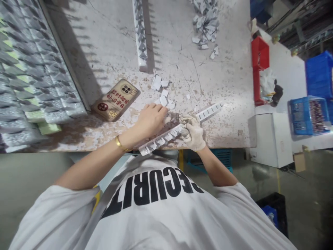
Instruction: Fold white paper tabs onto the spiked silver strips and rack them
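Note:
My left hand [152,119] is bare, with a gold bracelet on its wrist. Its fingers lie together, palm down, beside several small white pieces [163,100] on the table. Whether the fingertips pinch anything is hidden. My right hand [191,132] wears a white fabric glove and grips a long white strip with grey-silver segments [161,140]. The strip runs diagonally across the worn, speckled worktable [215,128], and its far end [211,111] sticks out past the glove.
A large stack of grey-silver strips [33,80] lies at the table's left, with another strip [139,34] at the top. A heap of scraps [205,24] sits at the far side. A brown printed card [116,100] lies near my left hand. Red [260,66] and blue crates [309,116] stand to the right.

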Tool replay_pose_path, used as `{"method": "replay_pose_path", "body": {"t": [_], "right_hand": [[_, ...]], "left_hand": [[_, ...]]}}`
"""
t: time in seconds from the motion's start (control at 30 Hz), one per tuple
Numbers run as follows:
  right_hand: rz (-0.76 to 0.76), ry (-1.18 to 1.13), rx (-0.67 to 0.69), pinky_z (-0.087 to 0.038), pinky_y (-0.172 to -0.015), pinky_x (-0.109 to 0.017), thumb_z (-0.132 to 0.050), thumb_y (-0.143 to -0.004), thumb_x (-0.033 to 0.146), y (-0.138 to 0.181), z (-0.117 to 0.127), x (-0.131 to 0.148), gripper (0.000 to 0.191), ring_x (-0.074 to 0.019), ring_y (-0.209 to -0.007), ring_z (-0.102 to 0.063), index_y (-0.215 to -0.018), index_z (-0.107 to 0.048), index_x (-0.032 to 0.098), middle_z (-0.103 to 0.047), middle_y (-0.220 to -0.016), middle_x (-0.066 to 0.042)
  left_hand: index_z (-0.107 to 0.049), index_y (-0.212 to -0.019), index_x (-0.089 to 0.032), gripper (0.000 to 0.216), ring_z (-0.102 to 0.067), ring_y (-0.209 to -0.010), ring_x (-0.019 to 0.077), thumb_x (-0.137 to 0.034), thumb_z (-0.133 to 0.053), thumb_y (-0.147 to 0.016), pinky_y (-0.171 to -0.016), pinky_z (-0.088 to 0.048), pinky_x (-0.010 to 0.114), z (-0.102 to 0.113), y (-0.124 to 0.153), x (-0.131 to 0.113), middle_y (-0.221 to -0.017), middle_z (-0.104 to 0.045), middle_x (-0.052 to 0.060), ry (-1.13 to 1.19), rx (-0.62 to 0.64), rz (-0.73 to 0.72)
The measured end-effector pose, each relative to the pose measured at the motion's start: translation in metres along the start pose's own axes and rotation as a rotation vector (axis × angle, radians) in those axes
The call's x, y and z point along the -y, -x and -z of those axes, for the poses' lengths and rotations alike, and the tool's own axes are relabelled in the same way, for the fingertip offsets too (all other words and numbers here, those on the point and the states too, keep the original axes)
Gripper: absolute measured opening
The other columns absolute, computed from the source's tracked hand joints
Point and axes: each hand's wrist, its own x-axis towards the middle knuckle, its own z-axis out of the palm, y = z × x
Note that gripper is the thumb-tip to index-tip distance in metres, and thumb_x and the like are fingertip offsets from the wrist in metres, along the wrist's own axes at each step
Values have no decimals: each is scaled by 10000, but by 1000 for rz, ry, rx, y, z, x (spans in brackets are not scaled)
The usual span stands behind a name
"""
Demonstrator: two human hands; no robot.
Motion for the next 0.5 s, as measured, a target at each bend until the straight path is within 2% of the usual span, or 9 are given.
{"method": "replay_pose_path", "body": {"t": [0.07,0.2,0.33,0.43,0.5], "right_hand": [[-55,-40,-35,-607,-1055,-486,-550,-970,355,2,3,-5,206,-305,-1184,-721,-1008,-714,236,-740,-1247,-125],[-150,-80,-192,-630,-1001,-455,-540,-958,269,2,14,-10,176,-298,-1149,-750,-1009,-704,233,-771,-1214,-140],[-175,-78,-244,-639,-947,-451,-550,-990,256,3,26,-9,176,-304,-1099,-767,-1011,-722,229,-791,-1159,-141],[-193,-62,-278,-641,-898,-434,-556,-1007,273,4,30,-9,165,-300,-1057,-770,-958,-706,226,-783,-1141,-143],[-198,-36,-311,-640,-899,-427,-548,-1032,318,1,30,-11,183,-291,-1055,-767,-956,-690,231,-772,-1151,-144]], "left_hand": [[-719,-1124,-140,288,-630,-1082,355,-51,-534,-922,-929,-447,478,-8,-22,0,-1108,-738,196,-66,-42,-8],[-725,-1149,-83,350,-632,-1127,393,11,-500,-898,-953,-433,503,-21,-60,-6,-1116,-737,246,-166,15,-11],[-729,-1160,-80,372,-679,-1081,365,16,-542,-852,-961,-447,483,-23,-76,-7,-1096,-752,224,-213,68,-21],[-749,-1081,-125,293,-705,-947,316,-39,-578,-858,-906,-485,457,-18,-77,-2,-1028,-763,174,-75,58,23],[-736,-958,-163,140,-694,-842,278,-111,-637,-874,-816,-502,415,-13,-76,2,-916,-757,121,142,-13,123]]}}
